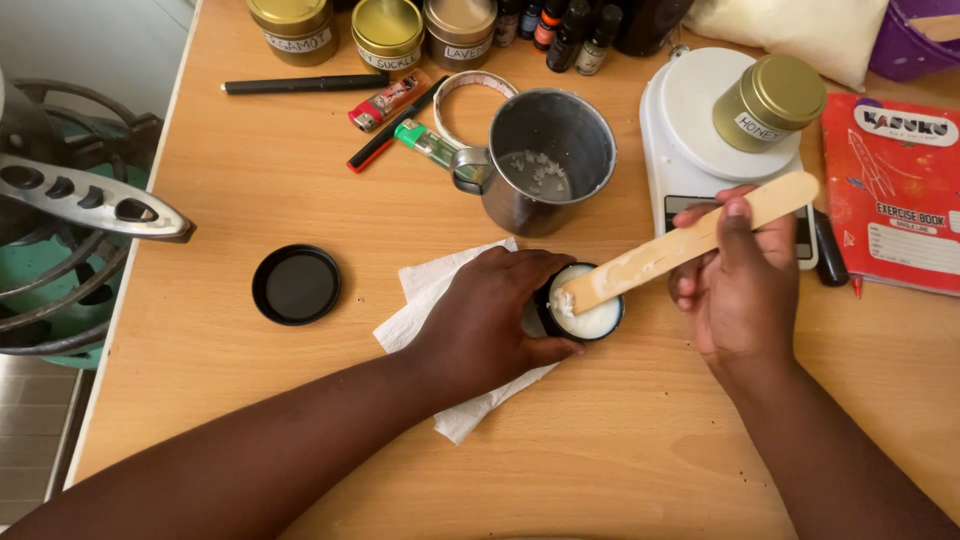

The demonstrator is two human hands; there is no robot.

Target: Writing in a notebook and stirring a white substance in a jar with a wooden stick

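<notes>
The metal mug [545, 160] is the biggest vessel on the table, standing just behind the hands; its bottom shows only a few white waxy crumbs. Right of it a white kitchen scale [690, 140] carries a closed gold tin [775, 100] lying tilted on its platform. Three more gold-lidded tins [388, 30] line the far edge, with a cluster of small dark dropper bottles [560, 28] beside them.

The small black tin [585, 305] sits at the table's centre on a white paper napkin [440, 300], filled nearly to the rim with pale, creamy wax. The left hand [495, 320] wraps around its side, fingers curled tight against the wall. The right hand [735, 275] pinches a flat wooden stirring stick [690, 240] between thumb and fingers; the stick's lower end rests in the wax and is smeared white. The tin's black lid [296, 285] lies apart to the left, open side up.

A red exercise book [895, 190] lies at the right edge. Two lighters, one red [385, 102] and one green [428, 143], a black pen [300, 85] and a coiled measuring tape [470, 90] lie scattered behind the mug. The surface is a light wooden table [250, 200]; beyond its left edge stands a dark metal frame [70, 200].
</notes>
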